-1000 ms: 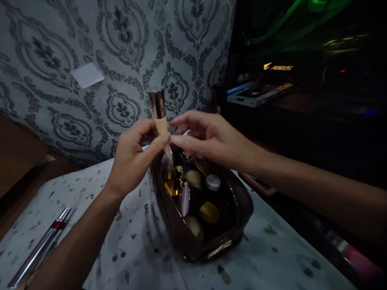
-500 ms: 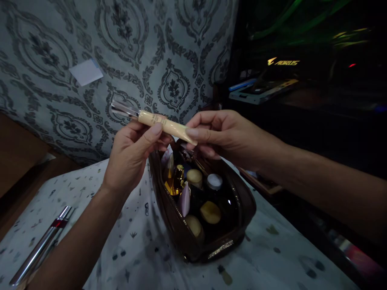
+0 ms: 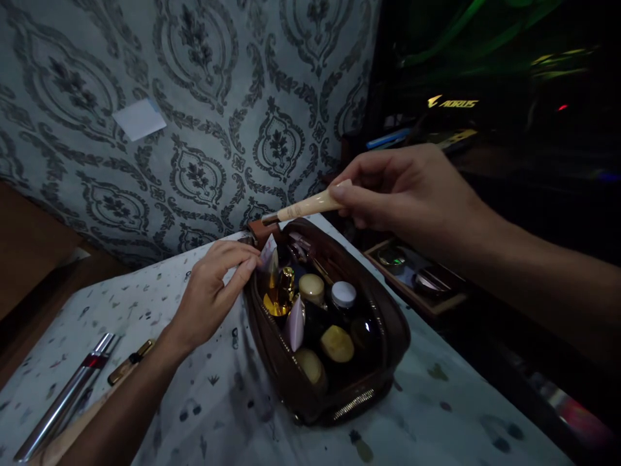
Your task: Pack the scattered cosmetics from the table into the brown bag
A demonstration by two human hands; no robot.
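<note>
My right hand [image 3: 388, 188] pinches the tapered end of a cream-coloured cosmetic tube [image 3: 310, 205], its clear cap pointing left and slightly down above the far end of a brown zippered cosmetic bag [image 3: 398, 327]. At the bag's left rim, my left hand [image 3: 211, 291] has its thumb and fingers closed on the edge, beside a pale upright tube [image 3: 270, 254]. The bag is unzipped and packed with a gold-topped bottle [image 3: 286, 285], a pink-white tube [image 3: 295, 323], a white-capped jar [image 3: 343, 294] and several rounded yellowish lids.
A silver tube with a red band [image 3: 65, 395] and a small gold-and-black item [image 3: 130, 362] lie on the patterned tablecloth [image 3: 213, 414] at left. A wooden tray [image 3: 436, 304] with compacts stands right of the bag. Behind is a patterned wall [image 3: 194, 97] with a paper note [image 3: 140, 119].
My left hand has let go of the cream tube and come down to the bag's rim. My right hand has carried the tube right, its cap tipping downward.
</note>
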